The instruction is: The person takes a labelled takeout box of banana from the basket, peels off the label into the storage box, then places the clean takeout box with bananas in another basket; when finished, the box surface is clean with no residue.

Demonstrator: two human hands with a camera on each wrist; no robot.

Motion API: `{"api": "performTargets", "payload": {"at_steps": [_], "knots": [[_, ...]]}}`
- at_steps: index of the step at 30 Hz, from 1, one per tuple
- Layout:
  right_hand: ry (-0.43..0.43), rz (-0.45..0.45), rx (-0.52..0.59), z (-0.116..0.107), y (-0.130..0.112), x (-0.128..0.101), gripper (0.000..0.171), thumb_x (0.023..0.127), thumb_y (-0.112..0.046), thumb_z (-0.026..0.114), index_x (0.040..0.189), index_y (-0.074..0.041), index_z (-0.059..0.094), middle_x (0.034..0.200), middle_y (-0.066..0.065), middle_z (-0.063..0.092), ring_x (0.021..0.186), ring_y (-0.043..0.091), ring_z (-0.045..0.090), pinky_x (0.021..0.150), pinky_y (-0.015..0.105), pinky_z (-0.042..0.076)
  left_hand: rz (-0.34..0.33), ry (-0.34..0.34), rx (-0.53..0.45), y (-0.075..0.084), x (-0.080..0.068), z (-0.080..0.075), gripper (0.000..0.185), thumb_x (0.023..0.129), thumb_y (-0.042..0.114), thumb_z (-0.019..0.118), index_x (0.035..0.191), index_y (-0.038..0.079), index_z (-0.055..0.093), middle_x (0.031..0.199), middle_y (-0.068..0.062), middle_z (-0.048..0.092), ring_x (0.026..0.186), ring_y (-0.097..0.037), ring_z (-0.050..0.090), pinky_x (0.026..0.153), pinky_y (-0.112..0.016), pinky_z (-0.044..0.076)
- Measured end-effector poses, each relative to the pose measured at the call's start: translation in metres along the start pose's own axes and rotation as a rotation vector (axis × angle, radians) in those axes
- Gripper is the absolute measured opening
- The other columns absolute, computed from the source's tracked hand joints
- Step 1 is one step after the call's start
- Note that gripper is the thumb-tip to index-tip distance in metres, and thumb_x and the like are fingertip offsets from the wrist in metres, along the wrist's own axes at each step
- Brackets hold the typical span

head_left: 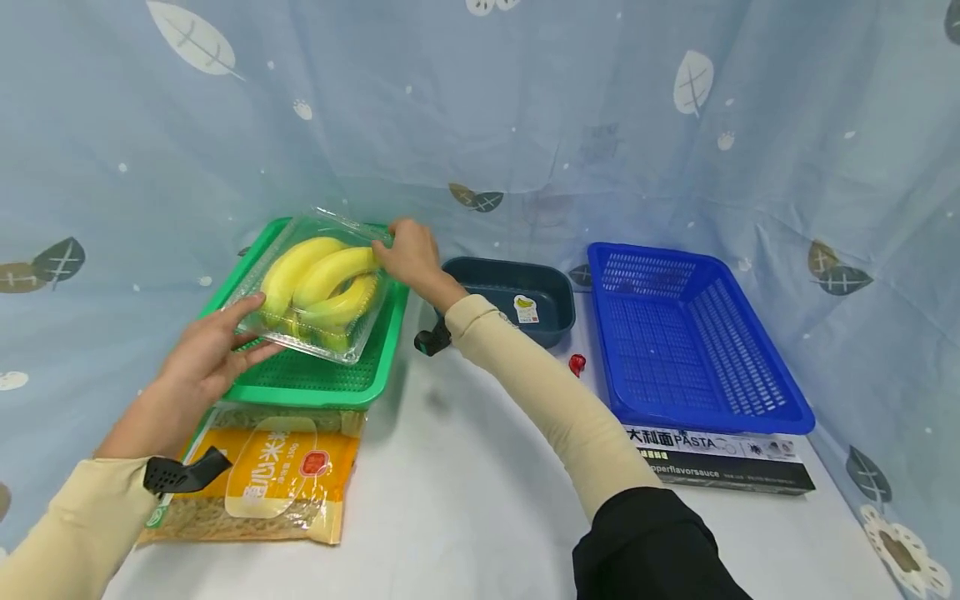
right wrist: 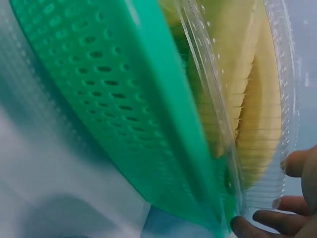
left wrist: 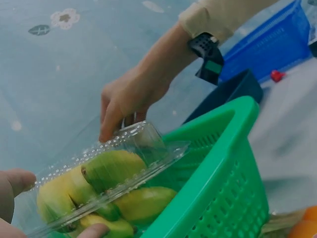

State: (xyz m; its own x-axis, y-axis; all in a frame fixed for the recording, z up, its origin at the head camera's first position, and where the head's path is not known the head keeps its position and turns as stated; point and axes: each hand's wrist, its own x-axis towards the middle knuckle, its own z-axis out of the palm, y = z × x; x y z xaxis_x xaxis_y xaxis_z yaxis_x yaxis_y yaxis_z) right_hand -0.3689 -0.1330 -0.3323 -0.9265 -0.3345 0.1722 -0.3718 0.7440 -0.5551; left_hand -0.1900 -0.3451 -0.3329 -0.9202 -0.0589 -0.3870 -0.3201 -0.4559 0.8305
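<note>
A clear plastic clamshell box [head_left: 352,357] with several yellow bananas [head_left: 327,282] inside is held tilted over the green basket [head_left: 307,397]. My left hand [head_left: 201,358] grips its near left edge, thumb above and fingers underneath. At the far right corner, my right hand [head_left: 414,254] pinches the box between thumb and fingers. In the left wrist view the bananas [left wrist: 111,171] show greenish tips, and the box sits partly above the basket rim [left wrist: 208,153]. The right wrist view shows right fingertips [right wrist: 290,204] on the edge of the plastic.
An orange packaged bag [head_left: 270,475] lies in front of the green basket. A dark teal bin [head_left: 551,292] with a banana sticker stands right of it, near a small red wrapped item [head_left: 577,364]. Further right, a blue basket [head_left: 697,346] stands behind a pasta box [head_left: 727,471]. A patterned curtain hangs behind.
</note>
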Motion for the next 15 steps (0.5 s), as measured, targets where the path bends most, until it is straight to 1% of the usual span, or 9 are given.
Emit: {"api": "performTargets", "payload": {"at_steps": [1,2,5,6,8,10,11,13,15], "knots": [[-0.012,-0.007,-0.021,0.000,0.000,-0.001,0.042,0.093,-0.040,0.054,0.120,-0.008,0.062,0.107,0.008,0.064,0.045,0.010,0.040,0.045,0.022,0.040,-0.004,0.003,0.011,-0.001,0.001,0.001,0.090,0.090,0.028,0.060,0.146,0.034,-0.010,0.149,0.018,-0.021,0.139,-0.022,-0.015,0.097,-0.035,0.041],[-0.018,-0.015,-0.040,0.001,0.001,-0.003,0.041,0.093,-0.040,0.054,0.119,-0.008,0.062,0.106,0.008,0.064,0.045,0.010,0.040,0.044,0.022,0.039,-0.010,0.007,0.022,-0.003,0.002,0.001,0.092,0.090,0.028,0.061,0.145,0.034,-0.013,0.149,0.017,-0.021,0.139,-0.021,-0.015,0.097,-0.035,0.041],[-0.039,-0.046,-0.087,0.000,0.002,-0.006,0.043,0.094,-0.041,0.053,0.121,-0.009,0.061,0.101,0.008,0.065,0.044,0.009,0.039,0.042,0.022,0.037,-0.030,0.017,0.041,-0.005,0.005,0.004,0.098,0.089,0.029,0.062,0.143,0.034,-0.020,0.149,0.014,-0.024,0.139,-0.021,-0.015,0.098,-0.035,0.040],[-0.044,-0.053,-0.086,-0.001,0.002,-0.007,0.046,0.094,-0.041,0.052,0.126,-0.009,0.058,0.100,0.005,0.066,0.043,0.009,0.038,0.041,0.022,0.037,-0.036,0.018,0.045,-0.005,0.007,0.004,0.099,0.089,0.029,0.062,0.142,0.034,-0.022,0.149,0.013,-0.024,0.139,-0.021,-0.015,0.098,-0.034,0.040],[-0.059,-0.067,-0.064,-0.006,0.002,-0.009,0.050,0.094,-0.041,0.051,0.133,-0.011,0.052,0.090,0.003,0.067,0.039,0.010,0.037,0.039,0.023,0.036,-0.048,0.026,0.049,-0.004,0.010,0.005,0.103,0.088,0.029,0.063,0.141,0.034,-0.025,0.150,0.010,-0.024,0.139,-0.021,-0.014,0.098,-0.034,0.040],[-0.075,-0.078,-0.034,-0.013,0.001,-0.013,0.051,0.094,-0.041,0.050,0.135,-0.010,0.049,0.079,0.002,0.065,0.038,0.011,0.037,0.038,0.024,0.036,-0.062,0.031,0.050,-0.003,0.012,0.005,0.106,0.087,0.030,0.064,0.139,0.035,-0.028,0.150,0.008,-0.025,0.139,-0.021,-0.013,0.098,-0.034,0.040],[-0.080,-0.082,-0.013,-0.017,0.002,-0.015,0.051,0.095,-0.041,0.050,0.136,-0.010,0.049,0.080,0.002,0.065,0.039,0.012,0.039,0.039,0.024,0.037,-0.071,0.036,0.046,-0.002,0.013,0.005,0.106,0.087,0.030,0.065,0.138,0.036,-0.028,0.150,0.007,-0.026,0.139,-0.021,-0.013,0.098,-0.034,0.040],[-0.082,-0.098,0.013,-0.025,0.003,-0.019,0.050,0.095,-0.041,0.050,0.134,-0.010,0.050,0.094,0.004,0.066,0.043,0.013,0.046,0.041,0.026,0.040,-0.085,0.040,0.046,-0.001,0.015,0.005,0.105,0.086,0.030,0.065,0.139,0.037,-0.026,0.149,0.004,-0.028,0.139,-0.021,-0.014,0.098,-0.034,0.040],[-0.079,-0.112,0.032,-0.032,0.006,-0.023,0.048,0.095,-0.040,0.051,0.132,-0.010,0.051,0.111,0.005,0.062,0.050,0.012,0.052,0.046,0.026,0.043,-0.094,0.040,0.051,-0.001,0.017,0.005,0.104,0.086,0.031,0.066,0.140,0.038,-0.023,0.149,0.001,-0.030,0.138,-0.020,-0.015,0.098,-0.034,0.040]]}}
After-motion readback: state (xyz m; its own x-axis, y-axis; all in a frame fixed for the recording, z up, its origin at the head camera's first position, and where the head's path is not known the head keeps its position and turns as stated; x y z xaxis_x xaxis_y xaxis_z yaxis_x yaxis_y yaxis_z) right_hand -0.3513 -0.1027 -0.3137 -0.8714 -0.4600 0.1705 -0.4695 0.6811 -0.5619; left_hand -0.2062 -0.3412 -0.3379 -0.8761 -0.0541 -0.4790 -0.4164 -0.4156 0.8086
